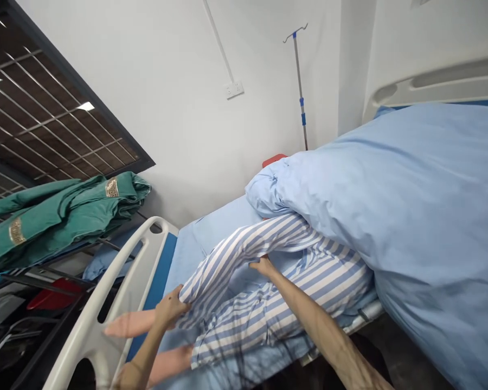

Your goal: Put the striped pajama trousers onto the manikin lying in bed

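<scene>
The bed (pixel 223 216) runs from the near left to the far right. The quilt (pixel 410 189) is bunched over its right part, covering the figure's upper body and leaving the legs out. The striped trousers (pixel 244 325) lie across the middle of the bed, on both legs. The far leg is bent and looks partly raised; the near leg rests along the near edge. The footboard (pixel 146 271) stands to the left, with green clothes (pixel 85 206) beyond it and a drip pole (pixel 299 76) on the far side, by the wall.

The far foot (pixel 130 324) sticks out at the left, bare, as does the near shin (pixel 173 363). My left hand (pixel 171 307) is clasped around the trousers at the far leg's lower end. My right hand (pixel 263 266) is under that leg, near the knee; I cannot tell how tightly it is closed, because the cloth hides some fingers. The socket (pixel 233 90) is on the wall.
</scene>
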The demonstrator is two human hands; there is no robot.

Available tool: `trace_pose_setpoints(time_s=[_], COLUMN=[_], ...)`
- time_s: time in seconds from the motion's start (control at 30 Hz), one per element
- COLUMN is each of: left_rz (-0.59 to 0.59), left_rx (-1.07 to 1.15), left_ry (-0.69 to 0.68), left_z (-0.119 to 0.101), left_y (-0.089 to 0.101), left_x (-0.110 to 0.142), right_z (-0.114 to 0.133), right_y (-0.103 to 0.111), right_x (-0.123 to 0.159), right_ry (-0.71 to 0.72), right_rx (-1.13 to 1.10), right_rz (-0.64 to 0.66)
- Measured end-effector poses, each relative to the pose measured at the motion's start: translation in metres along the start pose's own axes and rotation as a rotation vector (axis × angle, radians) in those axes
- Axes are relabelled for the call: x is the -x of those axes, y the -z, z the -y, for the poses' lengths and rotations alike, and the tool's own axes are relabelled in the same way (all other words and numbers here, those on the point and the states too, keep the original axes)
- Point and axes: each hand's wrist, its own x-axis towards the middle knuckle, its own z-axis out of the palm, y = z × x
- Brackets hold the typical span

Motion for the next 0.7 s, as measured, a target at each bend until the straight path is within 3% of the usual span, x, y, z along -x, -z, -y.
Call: trace_pose_setpoints(time_s=[0.13,0.27,0.37,0.57,0.7], left_rz=[-0.042,-0.102,-0.127,-0.124,-0.119], left_rx=[0.222,0.448,0.543,0.579,0.468], left_ry=[-0.008,-0.006,0.006,-0.027,-0.048], left_z=[-0.052,-0.118,-0.146,-0.140,-0.115], left_y=[-0.018,-0.028,-0.033,-0.033,-0.012], left_x=[-0.012,-0.026,-0.031,-0.031,-0.024], right_z=[-0.003,-0.010,-0.013,-0.011,-0.009], right_y=[-0.005,-0.009,-0.011,-0.006,-0.003], right_x=[-0.008,-0.013,-0.014,-0.010,-0.006], right_ry=[-0.026,0.080,0.103,0.029,-0.023], right_rx=[0.038,0.045,0.042,0.136,0.208], right_rz=[-0.117,-0.204,-0.210,-0.181,-0.209])
